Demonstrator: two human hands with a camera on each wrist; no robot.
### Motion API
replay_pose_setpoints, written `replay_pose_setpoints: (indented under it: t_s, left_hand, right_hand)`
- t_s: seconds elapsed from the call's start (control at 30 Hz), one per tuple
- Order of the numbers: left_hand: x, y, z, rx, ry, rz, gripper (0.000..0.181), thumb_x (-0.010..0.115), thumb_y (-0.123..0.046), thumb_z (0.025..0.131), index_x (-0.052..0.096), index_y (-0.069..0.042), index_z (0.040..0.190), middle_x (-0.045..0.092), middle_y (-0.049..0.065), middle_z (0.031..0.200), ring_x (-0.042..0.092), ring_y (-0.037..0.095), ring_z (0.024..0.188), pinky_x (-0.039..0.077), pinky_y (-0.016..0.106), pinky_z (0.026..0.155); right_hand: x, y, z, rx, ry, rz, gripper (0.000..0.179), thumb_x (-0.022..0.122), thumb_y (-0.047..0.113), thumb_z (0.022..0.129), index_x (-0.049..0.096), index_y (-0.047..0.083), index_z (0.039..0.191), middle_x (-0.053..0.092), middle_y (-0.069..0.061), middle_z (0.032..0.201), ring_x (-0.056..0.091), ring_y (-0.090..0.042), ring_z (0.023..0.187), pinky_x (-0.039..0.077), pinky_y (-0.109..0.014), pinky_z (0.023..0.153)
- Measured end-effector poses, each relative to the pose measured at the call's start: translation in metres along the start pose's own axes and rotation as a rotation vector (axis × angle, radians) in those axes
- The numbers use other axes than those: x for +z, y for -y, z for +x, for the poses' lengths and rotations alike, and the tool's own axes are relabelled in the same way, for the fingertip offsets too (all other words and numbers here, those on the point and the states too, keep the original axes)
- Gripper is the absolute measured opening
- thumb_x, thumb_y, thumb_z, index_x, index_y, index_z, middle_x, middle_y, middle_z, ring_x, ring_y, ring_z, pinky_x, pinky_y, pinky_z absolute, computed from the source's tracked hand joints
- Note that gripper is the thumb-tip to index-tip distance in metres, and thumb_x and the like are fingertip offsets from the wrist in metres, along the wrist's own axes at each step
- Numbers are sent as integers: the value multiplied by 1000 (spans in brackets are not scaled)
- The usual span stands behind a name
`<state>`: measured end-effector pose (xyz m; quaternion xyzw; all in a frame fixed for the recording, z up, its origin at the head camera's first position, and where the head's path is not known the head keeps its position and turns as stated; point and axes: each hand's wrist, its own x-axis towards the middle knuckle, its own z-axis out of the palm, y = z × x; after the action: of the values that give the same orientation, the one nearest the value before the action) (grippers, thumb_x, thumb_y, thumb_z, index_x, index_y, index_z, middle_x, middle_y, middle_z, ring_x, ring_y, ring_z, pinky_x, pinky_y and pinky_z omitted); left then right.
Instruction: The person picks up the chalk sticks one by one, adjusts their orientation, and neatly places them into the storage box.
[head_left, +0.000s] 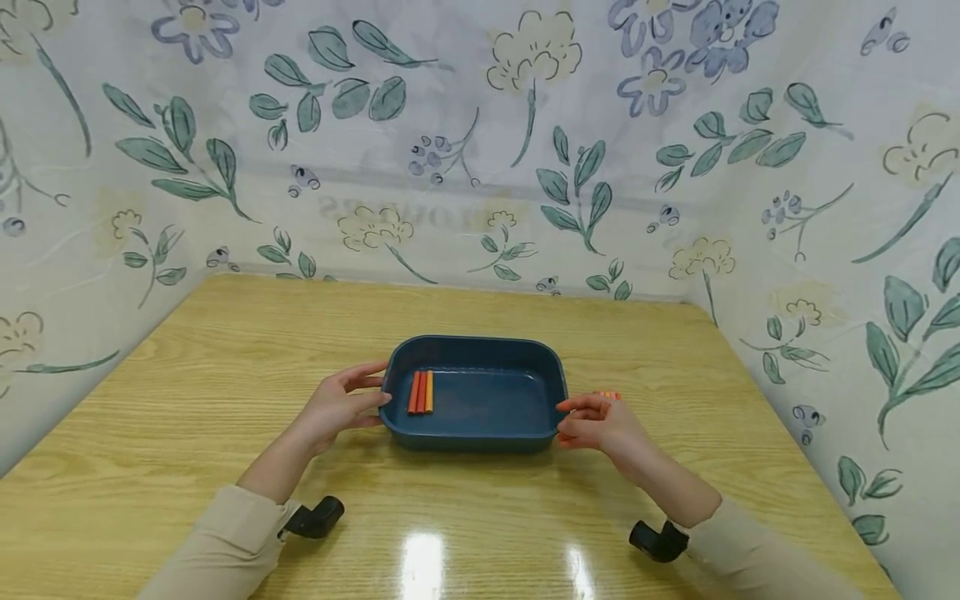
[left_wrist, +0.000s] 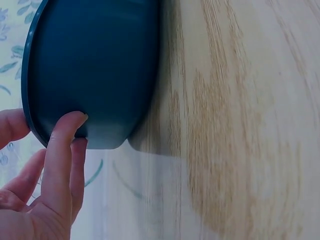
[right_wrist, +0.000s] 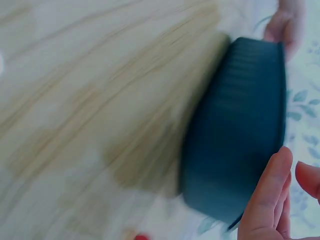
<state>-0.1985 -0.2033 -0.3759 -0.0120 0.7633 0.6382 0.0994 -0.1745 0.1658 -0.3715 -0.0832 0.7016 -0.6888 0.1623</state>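
A dark blue rectangular baking dish (head_left: 480,446) stands on the table between both hands. Inside, near its left end, three short sticks (head_left: 421,392) lie side by side, two red and one yellow-orange. My left hand (head_left: 341,404) grips the left end, with fingertips at the rim and on the outer wall; the left wrist view shows this wall (left_wrist: 95,60) close up. At the opposite end, my right hand (head_left: 603,429) holds the rim, its fingers against the outside of the dish in the right wrist view. Partly behind this hand lie more red and yellow sticks (head_left: 611,395).
The wooden table (head_left: 225,375) extends around the dish. Floral fabric (head_left: 450,183) hangs behind it and along both sides. Black camera mounts (head_left: 315,518) sit at both wrists, by the beige sleeves. The right wrist view is blurred.
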Motion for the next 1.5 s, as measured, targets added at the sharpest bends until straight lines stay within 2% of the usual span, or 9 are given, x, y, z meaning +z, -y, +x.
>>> replay_pose_setpoints:
  t_s: [0.17, 0.33, 0.5, 0.73, 0.83, 0.97, 1.07, 1.37, 1.5]
  left_hand:
    - [2, 0, 0, -9, 2, -1, 57, 60, -3, 89, 37, -1, 141, 40, 28, 132, 64, 23, 89, 54, 39, 76]
    - [2, 0, 0, -7, -2, 5, 57, 60, -3, 89, 37, -1, 141, 40, 28, 132, 64, 24, 89, 55, 38, 76]
    - [2, 2, 0, -1, 0, -2, 58, 61, -3, 89, 37, -1, 141, 40, 28, 132, 64, 23, 90, 55, 38, 75]
    - [3, 1, 0, 9, 13, -20, 58, 61, -4, 89, 37, 0, 141, 39, 29, 132, 64, 25, 90, 55, 38, 75]
    - [3, 0, -1, 13, 14, -21, 58, 61, -4, 89, 36, 1, 141, 39, 29, 132, 64, 26, 91, 55, 39, 76]
    - [2, -1, -3, 8, 9, -18, 58, 61, -4, 89, 36, 0, 141, 39, 29, 132, 64, 26, 91, 55, 39, 76]
    - [2, -1, -3, 8, 12, -21, 58, 61, -4, 89, 36, 0, 141, 39, 28, 132, 63, 26, 91, 55, 39, 76]
    - [0, -2, -3, 6, 15, -30, 58, 61, -4, 89, 36, 0, 141, 39, 28, 132, 63, 27, 92, 55, 39, 76]
    - [0, 0, -2, 4, 12, -22, 59, 62, -5, 88, 37, -1, 141, 40, 28, 131, 63, 26, 91, 55, 39, 76]
  right_hand:
    - [-24, -3, -3, 30, -101, -68, 40, 59, -3, 85, 46, -20, 120, 60, -10, 85, 65, -25, 79, 55, -38, 76]
    - [-45, -3, -5, 89, -221, -155, 42, 58, -2, 86, 46, -16, 123, 59, -12, 90, 63, -23, 79, 55, -41, 77]
    - [-61, -7, -6, 102, -267, -209, 41, 55, -1, 89, 43, -16, 126, 55, -15, 96, 62, -21, 80, 55, -39, 77]
    - [-75, -13, -1, 153, -298, -263, 47, 56, -1, 88, 39, -16, 129, 53, -15, 97, 62, -17, 78, 55, -32, 73]
    - [-80, -15, 2, 205, -274, -272, 52, 57, -2, 87, 35, -15, 132, 54, -17, 99, 61, -15, 77, 55, -31, 71]
    - [-85, -16, 8, 250, -182, -270, 63, 58, -6, 86, 24, -14, 138, 51, -21, 104, 62, -15, 77, 55, -33, 72]
    - [-88, -17, 13, 269, -126, -280, 69, 58, -9, 84, 19, -12, 140, 49, -20, 101, 60, -16, 75, 56, -33, 71]
    - [-92, -15, 24, 335, -71, -311, 63, 60, -10, 81, 30, -9, 137, 50, -14, 92, 58, -17, 73, 56, -32, 69]
    - [-91, -13, 23, 333, -66, -291, 63, 60, -10, 80, 27, -8, 134, 51, -17, 96, 59, -18, 72, 56, -32, 67]
